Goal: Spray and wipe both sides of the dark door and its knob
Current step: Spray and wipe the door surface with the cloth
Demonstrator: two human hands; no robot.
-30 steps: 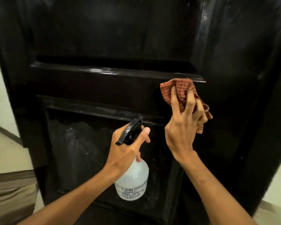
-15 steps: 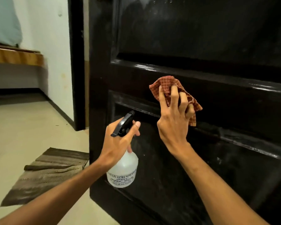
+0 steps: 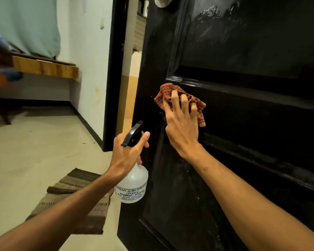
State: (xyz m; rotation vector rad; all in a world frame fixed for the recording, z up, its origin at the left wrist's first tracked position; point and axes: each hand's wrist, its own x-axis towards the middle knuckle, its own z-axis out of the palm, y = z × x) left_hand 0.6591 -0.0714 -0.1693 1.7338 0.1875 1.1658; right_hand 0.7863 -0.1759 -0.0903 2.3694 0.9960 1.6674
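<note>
The right grip [image 3: 182, 127] presses a red checked cloth [image 3: 164, 92] against the dark door [image 3: 252, 115] on its middle rail near the free edge, with the fingers curled into the bunched fabric. The left grip [image 3: 127, 154] is wrapped round the neck of a clear spray bottle [image 3: 132, 185], just beside the door's edge. The knob [image 3: 161, 1] sits well above the cloth.

Pale beige floor [image 3: 34, 151] carries one brown striped mat [image 3: 76, 201], its far end folded into a ridge, lying just beside the dark door [image 3: 243, 124]; a dark furniture leg [image 3: 6, 118] stands at far left.
</note>
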